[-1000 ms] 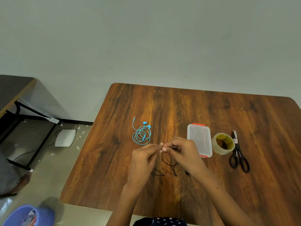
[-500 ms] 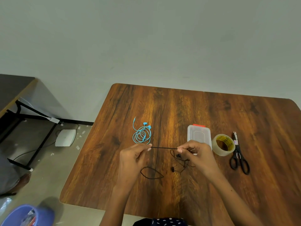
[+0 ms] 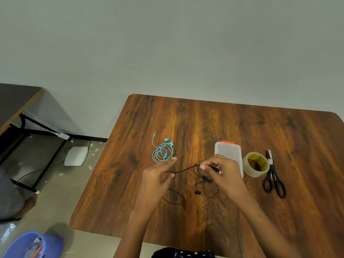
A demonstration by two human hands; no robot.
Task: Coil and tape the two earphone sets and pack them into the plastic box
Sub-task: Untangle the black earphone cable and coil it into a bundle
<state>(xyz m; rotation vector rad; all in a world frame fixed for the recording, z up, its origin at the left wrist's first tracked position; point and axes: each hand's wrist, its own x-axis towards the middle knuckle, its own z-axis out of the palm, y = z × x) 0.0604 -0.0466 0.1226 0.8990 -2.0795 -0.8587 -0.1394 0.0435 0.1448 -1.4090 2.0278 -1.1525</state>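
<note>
The black earphones [image 3: 199,185] hang loose over the wooden table [image 3: 204,123], their cord stretched between my hands. My right hand [image 3: 223,174] pinches the cord near its upper bend, with the earbuds dangling below it. My left hand [image 3: 158,175] has its fingers stretched out, and the cord runs across its palm side; its grip is hidden. The blue earphones [image 3: 162,150] lie coiled on the table, just beyond my left fingertips. The clear plastic box [image 3: 228,151] with red clips stands shut behind my right hand.
A roll of clear tape [image 3: 256,164] lies right of the box, with black scissors [image 3: 273,177] beside it. Left of the table are a dark desk [image 3: 16,101], a white device [image 3: 76,155] on the floor and a purple tub [image 3: 28,245].
My hands drew apart and pulled the black cord out straight. Since then my left hand's fingers have stretched out toward the blue earphones, and the cord now sags.
</note>
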